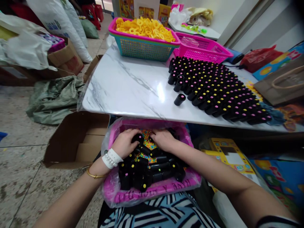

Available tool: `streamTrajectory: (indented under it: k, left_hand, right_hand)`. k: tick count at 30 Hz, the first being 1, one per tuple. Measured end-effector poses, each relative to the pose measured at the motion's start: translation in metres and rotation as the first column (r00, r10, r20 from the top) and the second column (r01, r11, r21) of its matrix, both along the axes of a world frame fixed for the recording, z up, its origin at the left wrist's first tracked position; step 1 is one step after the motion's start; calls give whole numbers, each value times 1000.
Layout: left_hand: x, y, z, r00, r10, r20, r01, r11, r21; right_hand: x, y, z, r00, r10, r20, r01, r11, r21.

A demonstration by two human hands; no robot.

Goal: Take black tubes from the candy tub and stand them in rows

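A pink basket [152, 193] lined with clear plastic rests at my lap, holding many small colourful beads [149, 139] and black plastic cylinders [160, 166] with pink or yellow dots on their ends. My left hand [125, 143] curls around a black cylinder with a pink dot [138, 138] at the basket's left side. My right hand [164, 139] reaches into the beads on the other side, fingers bent. A dark piece shows by its fingertips, mostly hidden. On the table a single black cylinder [180, 99] stands apart, near a dense group of upright ones [213, 85].
The white marble-patterned table [123, 85] lies just beyond the basket. On it stand a basket of yellow ring-shaped pieces [144, 49] and a pink basket [201, 47]. An open cardboard box [68, 142] sits on the floor at left; yellow packaging [225, 155] is under the table.
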State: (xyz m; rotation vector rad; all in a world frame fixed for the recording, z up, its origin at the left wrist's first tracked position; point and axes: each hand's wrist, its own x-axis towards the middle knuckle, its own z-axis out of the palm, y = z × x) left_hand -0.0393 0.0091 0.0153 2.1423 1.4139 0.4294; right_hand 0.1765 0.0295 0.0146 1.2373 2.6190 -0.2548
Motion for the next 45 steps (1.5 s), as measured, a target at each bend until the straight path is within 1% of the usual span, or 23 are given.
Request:
streamTrajectory:
  k: [2, 5, 6, 8, 10, 12, 16, 19, 21, 22, 25, 27, 30, 33, 35, 37, 38, 39, 40, 41, 43, 44, 45]
  left_hand:
    - [2, -2, 1, 1000, 15, -21, -15, 1000, 7]
    - [1, -5, 4, 999, 42, 7, -42, 999, 31]
    - [0, -5, 5, 998, 47, 31, -48, 998, 41]
    - [-2, -6, 7, 995, 47, 83, -52, 997, 58]
    - [-4, -5, 7, 992, 38, 122, -47, 996, 73]
    - [-4, -4, 5, 989, 27, 143, -39, 996, 85]
    - [0, -6, 5, 985, -20, 169, -1, 992, 125]
    - [7, -11, 20, 978, -82, 193, 45, 981, 191]
    - [15, -13, 39, 972, -110, 209, 59, 970, 238]
    - [19, -13, 50, 968, -118, 220, 57, 963, 263]
    - [34, -2, 83, 958, -128, 255, 34, 938, 344]
    - [43, 11, 99, 953, -129, 274, 14, 922, 387]
    - [53, 32, 106, 954, -84, 289, -41, 915, 402]
    - [58, 38, 102, 952, -47, 303, -77, 920, 385]
    - [60, 31, 97, 948, -59, 312, -63, 928, 366]
    - [64, 21, 94, 944, -93, 317, -21, 941, 339]
    - [66, 16, 93, 941, -114, 318, 2, 944, 331]
    - [68, 13, 92, 940, -135, 315, 25, 944, 329]
    - [69, 11, 91, 939, -151, 308, 41, 941, 337]
    - [71, 13, 90, 941, -158, 301, 45, 935, 352]
    - [74, 21, 91, 946, -137, 293, 17, 926, 378]
    - [75, 28, 93, 948, -115, 295, -7, 925, 380]
    - [76, 35, 95, 949, -91, 301, -30, 926, 375]
  right_hand:
    - [-6, 0, -4, 999, 25, -21, -26, 999, -41]
    - [2, -5, -6, 966, -35, -256, 6, 994, -114]
    - [8, -7, -6, 927, -95, -363, 43, 988, -148]
    - [23, -12, -6, 799, -256, -544, 133, 958, -255]
    - [35, -19, -5, 668, -389, -634, 188, 913, -362]
    - [42, -26, 0, 589, -443, -676, 196, 890, -412]
    - [48, -38, 26, 540, -374, -754, 226, 927, -298]
    - [59, -41, 54, 509, -329, -796, 312, 932, -185]
    - [69, -38, 70, 462, -330, -823, 450, 887, -103]
    - [74, -33, 75, 439, -333, -834, 536, 842, -54]
    - [85, -12, 82, 416, -354, -838, 744, 662, 90]
    - [89, 5, 80, 443, -364, -819, 797, 578, 174]
    - [87, 19, 77, 505, -366, -782, 798, 543, 261]
    - [76, 6, 76, 507, -290, -812, 766, 584, 269]
    - [66, -17, 76, 459, -230, -858, 687, 704, 179]
    - [58, -39, 77, 416, -235, -879, 517, 856, 16]
    - [55, -46, 78, 410, -246, -878, 431, 901, -51]
    - [55, -51, 79, 408, -254, -877, 386, 918, -87]
    - [56, -51, 80, 397, -257, -881, 407, 910, -82]
    - [60, -48, 81, 376, -253, -891, 488, 872, -42]
    - [69, -35, 83, 345, -233, -909, 698, 712, 83]
    - [74, -26, 84, 352, -224, -909, 764, 629, 141]
    - [78, -18, 85, 373, -220, -901, 796, 575, 189]
